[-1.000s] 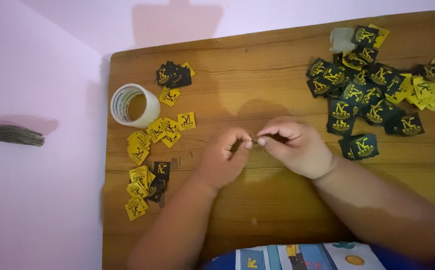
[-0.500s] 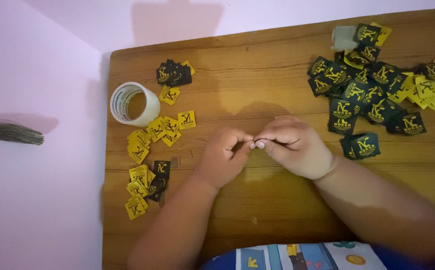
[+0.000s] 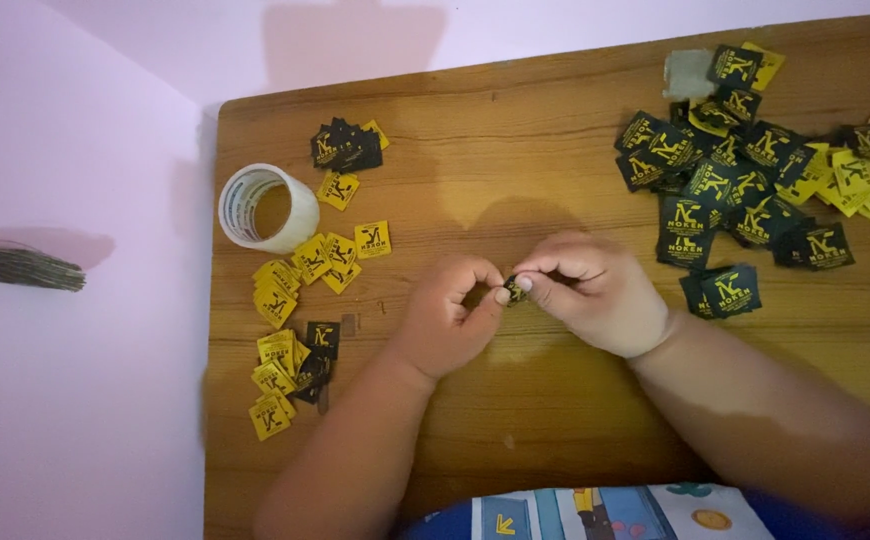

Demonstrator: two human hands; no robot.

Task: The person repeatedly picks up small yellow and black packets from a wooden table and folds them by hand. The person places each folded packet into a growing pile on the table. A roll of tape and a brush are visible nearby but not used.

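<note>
My left hand (image 3: pixel 450 315) and my right hand (image 3: pixel 590 290) meet at the middle of a wooden table (image 3: pixel 515 150). Between their fingertips they pinch a small black and yellow label (image 3: pixel 515 290). A large pile of black and yellow labels (image 3: pixel 745 170) lies to the right of my right hand. Several yellow labels (image 3: pixel 300 270) are scattered to the left of my left hand, with a small black stack (image 3: pixel 345 145) further back.
A roll of clear tape (image 3: pixel 267 207) stands near the table's left edge. More yellow and black labels (image 3: pixel 285 375) lie at the front left. A pink wall borders the table's left and far sides. A dark brush-like object (image 3: pixel 17 266) lies at far left.
Both hands stay together at the table's middle; the fingers have shifted slightly on the small label. The view has drifted a little.
</note>
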